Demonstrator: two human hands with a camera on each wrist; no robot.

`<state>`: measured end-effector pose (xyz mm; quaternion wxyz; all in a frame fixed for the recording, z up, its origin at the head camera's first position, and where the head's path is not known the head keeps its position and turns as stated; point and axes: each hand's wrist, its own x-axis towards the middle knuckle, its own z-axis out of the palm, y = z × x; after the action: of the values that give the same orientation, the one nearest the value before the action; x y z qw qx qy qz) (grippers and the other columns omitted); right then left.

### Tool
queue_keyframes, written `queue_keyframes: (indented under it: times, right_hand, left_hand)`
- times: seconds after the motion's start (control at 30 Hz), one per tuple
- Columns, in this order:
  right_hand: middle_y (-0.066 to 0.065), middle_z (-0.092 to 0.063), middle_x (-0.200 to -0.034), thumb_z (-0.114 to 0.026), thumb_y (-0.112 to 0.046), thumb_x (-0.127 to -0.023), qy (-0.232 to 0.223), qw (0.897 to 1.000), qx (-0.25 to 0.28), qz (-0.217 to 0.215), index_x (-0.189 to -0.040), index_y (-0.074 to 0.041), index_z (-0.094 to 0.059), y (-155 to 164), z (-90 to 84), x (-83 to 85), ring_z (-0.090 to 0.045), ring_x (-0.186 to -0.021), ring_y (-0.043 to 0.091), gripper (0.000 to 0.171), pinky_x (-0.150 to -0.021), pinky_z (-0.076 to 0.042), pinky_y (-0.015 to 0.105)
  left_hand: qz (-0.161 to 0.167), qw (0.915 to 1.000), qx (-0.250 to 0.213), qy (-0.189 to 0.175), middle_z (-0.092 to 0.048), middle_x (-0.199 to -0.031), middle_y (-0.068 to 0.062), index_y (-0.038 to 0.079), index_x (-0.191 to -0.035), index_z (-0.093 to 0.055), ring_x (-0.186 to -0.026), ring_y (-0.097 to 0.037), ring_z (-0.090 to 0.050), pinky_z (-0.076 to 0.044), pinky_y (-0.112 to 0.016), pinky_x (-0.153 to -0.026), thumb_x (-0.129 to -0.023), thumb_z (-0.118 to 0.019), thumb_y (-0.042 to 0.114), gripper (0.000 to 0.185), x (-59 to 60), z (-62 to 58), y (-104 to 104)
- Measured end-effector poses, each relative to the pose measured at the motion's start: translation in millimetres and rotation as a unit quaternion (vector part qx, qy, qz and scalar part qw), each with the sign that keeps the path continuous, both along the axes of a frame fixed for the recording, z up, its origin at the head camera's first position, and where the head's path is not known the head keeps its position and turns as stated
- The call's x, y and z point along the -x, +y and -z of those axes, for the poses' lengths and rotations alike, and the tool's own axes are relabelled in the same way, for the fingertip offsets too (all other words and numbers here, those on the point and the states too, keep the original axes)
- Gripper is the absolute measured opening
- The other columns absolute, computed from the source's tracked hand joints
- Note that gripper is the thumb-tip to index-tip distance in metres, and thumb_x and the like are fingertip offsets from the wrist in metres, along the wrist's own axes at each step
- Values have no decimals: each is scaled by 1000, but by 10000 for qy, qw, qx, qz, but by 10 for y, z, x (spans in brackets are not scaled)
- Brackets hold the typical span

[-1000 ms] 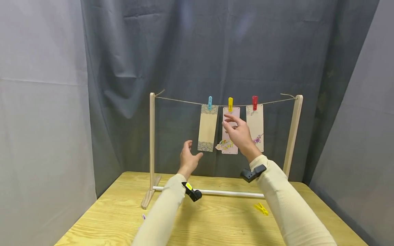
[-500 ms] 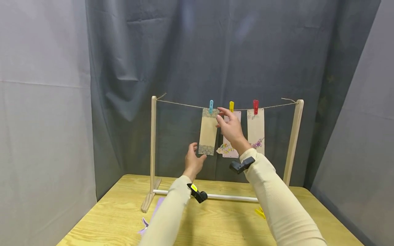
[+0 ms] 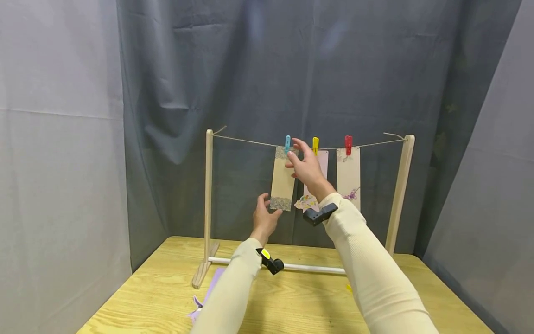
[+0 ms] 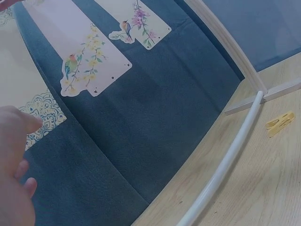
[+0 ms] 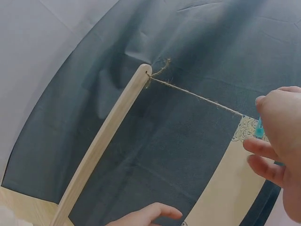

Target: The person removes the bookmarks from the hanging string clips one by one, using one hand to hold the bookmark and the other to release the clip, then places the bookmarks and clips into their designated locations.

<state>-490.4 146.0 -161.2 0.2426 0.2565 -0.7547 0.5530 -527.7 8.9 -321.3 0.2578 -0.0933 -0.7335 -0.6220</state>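
A cream bookmark with lace-patterned ends (image 3: pixel 282 178) hangs from a twine line (image 3: pixel 246 141) by a blue clothespin (image 3: pixel 288 144). My right hand (image 3: pixel 309 169) is raised beside that clothespin, thumb and index finger apart near its right side. In the right wrist view the hand hides the clothespin's upper part. Low at the bookmark's bottom end is my left hand (image 3: pixel 264 223), fingers and thumb spread around its lower left corner; whether they touch it, I cannot tell. Behind my right hand hangs a pink bird bookmark (image 4: pixel 96 61) under a yellow clothespin (image 3: pixel 315 144).
A red clothespin (image 3: pixel 348 144) holds a third, floral bookmark (image 3: pixel 348 174). Wooden posts (image 3: pixel 208 195) joined by a white rod (image 3: pixel 310 268) stand on the wooden table (image 3: pixel 137 297). A loose yellow clothespin (image 4: pixel 280 123) and a purple piece (image 3: pixel 214 280) lie there.
My right hand has moved left from in front of the pink bookmark to the blue clothespin. My left hand has shifted slightly right, closer to the lace bookmark's lower end.
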Motion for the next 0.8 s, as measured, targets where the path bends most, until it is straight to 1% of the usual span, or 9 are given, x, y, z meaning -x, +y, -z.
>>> queue_keyframes:
  times: [0.07, 0.13, 0.2, 0.4, 0.5, 0.63, 0.8]
  right_hand:
    - [5, -27, -166, -49, -23, -111, -131, 9999, 5, -74, -164, -26, -28, -31, -16, 14, -66, -114, 34, 57, -83, -55, 48]
    - [3, -21, -168, -47, -22, -112, -259, 9995, 41, -162, -165, -27, -23, -48, -38, 19, -65, -116, 34, 59, -86, -54, 48]
    - [0, -18, -169, -46, -22, -112, -404, 9989, 110, -217, -166, -29, -20, -54, -57, 32, -64, -118, 34, 60, -86, -54, 46]
    - [3, -12, -171, -45, -23, -112, -693, 9969, 238, -297, -166, -27, -17, -52, -67, 93, -63, -118, 33, 61, -81, -56, 37]
    - [3, -11, -171, -44, -22, -113, -741, 9964, 243, -339, -166, -27, -16, -56, -56, 119, -63, -117, 33, 61, -79, -56, 34]
    - [3, -11, -171, -42, -21, -113, -728, 9962, 264, -399, -167, -26, -16, -60, -57, 137, -63, -117, 35, 60, -81, -56, 36]
    - [6, -20, -168, -40, -20, -113, -764, 9960, 213, -407, -167, -22, -14, -51, -88, 146, -62, -118, 35, 59, -83, -56, 39]
  left_hand:
    - [-5, 10000, -19, 9, -59, -142, -19, 12, -150, -44, -132, -39, -53, -42, -52, -108, -91, -78, 5, 67, 8, -4, -2]
    - [-8, 10000, -31, 34, -60, -140, -19, 13, -149, -45, -131, -39, -54, -43, -53, -106, -92, -77, 6, 67, 2, -9, -10]
    - [11, 10000, -87, 21, -61, -138, -19, 14, -149, -45, -129, -38, -55, -45, -53, -104, -92, -77, 6, 66, -4, -12, -19]
    - [-1, 9999, -109, -43, -65, -132, -18, 16, -149, -45, -122, -33, -60, -50, -50, -97, -93, -77, 8, 66, 4, -5, -48]
    - [-3, 10000, -98, -19, -67, -126, -17, 14, -149, -46, -112, -30, -63, -52, -48, -91, -92, -79, 8, 67, 12, 3, -75]
    - [57, 9999, -105, -41, -69, -112, -14, 11, -148, -49, -100, -26, -64, -53, -44, -84, -90, -80, 7, 66, 11, 8, -109]
    - [95, 9999, 12, -40, -70, -96, -7, 9, -140, -56, -88, -22, -61, -51, -37, -73, -90, -80, 7, 55, 29, 28, -140]
